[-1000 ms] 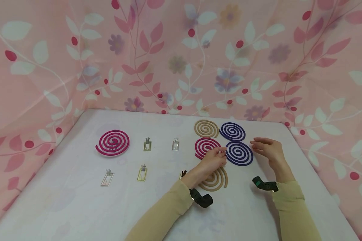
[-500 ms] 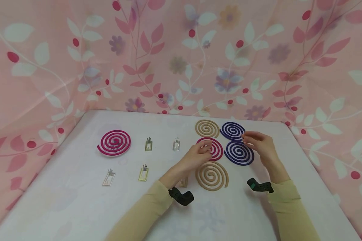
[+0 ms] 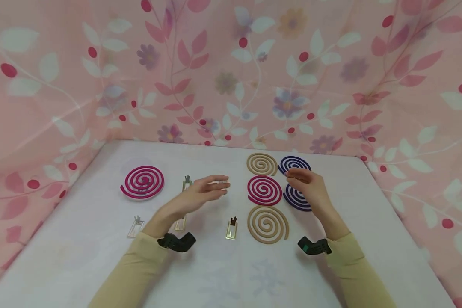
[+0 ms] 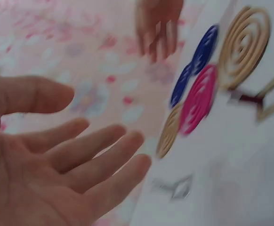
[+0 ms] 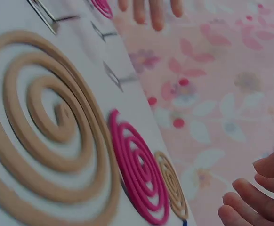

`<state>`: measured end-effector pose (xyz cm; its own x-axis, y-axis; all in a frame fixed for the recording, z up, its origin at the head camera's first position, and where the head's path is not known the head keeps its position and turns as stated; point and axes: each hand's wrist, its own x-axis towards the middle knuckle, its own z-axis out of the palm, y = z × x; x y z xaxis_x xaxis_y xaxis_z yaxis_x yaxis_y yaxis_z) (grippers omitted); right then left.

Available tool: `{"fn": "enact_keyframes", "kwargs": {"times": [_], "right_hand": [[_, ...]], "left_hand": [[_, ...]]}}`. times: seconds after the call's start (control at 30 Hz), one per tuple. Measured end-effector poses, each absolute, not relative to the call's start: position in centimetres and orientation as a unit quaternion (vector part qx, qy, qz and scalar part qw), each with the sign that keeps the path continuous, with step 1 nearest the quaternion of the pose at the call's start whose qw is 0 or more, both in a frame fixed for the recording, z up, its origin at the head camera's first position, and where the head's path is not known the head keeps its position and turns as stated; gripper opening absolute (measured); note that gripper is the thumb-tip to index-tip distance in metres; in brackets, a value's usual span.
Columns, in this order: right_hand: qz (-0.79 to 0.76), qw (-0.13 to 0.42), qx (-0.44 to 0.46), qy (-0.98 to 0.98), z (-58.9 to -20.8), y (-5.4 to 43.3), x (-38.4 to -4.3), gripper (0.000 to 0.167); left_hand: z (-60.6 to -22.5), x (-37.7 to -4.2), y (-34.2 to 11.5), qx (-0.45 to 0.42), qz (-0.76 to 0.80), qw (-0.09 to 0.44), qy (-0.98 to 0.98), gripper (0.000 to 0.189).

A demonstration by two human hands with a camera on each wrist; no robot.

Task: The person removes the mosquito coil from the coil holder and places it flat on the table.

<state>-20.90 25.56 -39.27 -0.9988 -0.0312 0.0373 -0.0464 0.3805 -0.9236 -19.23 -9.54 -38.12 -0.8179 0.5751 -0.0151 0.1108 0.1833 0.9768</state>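
Note:
My left hand (image 3: pixel 198 194), fingers extended and holding nothing, hovers above small metal mosquito coil stands; it partly covers some of them. Another stand (image 3: pixel 231 229) lies uncovered in front of its fingertips. My right hand (image 3: pixel 309 186) hangs over the two blue mosquito coils (image 3: pixel 297 197), hiding part of both, its fingers loosely bent around nothing. Beside them lie a pink coil (image 3: pixel 264 188), a near tan coil (image 3: pixel 267 223) and a far tan coil (image 3: pixel 261 164). At the left, a second pink coil (image 3: pixel 145 179) sits raised on a stand.
The table (image 3: pixel 100 265) has a white cloth cover. A pink floral curtain (image 3: pixel 231 85) surrounds its back and sides. One silvery stand (image 3: pixel 136 227) lies at the near left, next to my left wrist.
My left hand has moved left, away from the coils to above the stands. My right hand has shifted left over the blue coils. The coils lie as before.

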Motion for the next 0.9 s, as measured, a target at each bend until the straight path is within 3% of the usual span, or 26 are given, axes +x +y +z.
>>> {"fn": "enact_keyframes", "kwargs": {"times": [0.2,0.4,0.6,0.9], "right_hand": [[0.586,0.019,0.034,-0.809,-38.9,20.6,-20.4,0.039],[0.606,0.034,0.078,-0.791,-38.0,15.5,-20.2,0.038],[0.637,0.029,0.112,-0.762,-36.4,10.3,-19.8,0.043],[0.688,-0.009,0.126,-0.714,-35.6,3.1,-20.3,0.042]], "left_hand": [[-36.2,-19.7,-16.9,0.200,0.572,0.185,0.774,0.049],[-35.2,-19.6,-22.8,0.185,0.543,0.124,0.810,0.052],[-35.4,-19.2,-27.5,0.158,0.538,0.056,0.826,0.047],[-36.9,-19.1,-31.8,0.111,0.588,0.038,0.801,0.042]]}}
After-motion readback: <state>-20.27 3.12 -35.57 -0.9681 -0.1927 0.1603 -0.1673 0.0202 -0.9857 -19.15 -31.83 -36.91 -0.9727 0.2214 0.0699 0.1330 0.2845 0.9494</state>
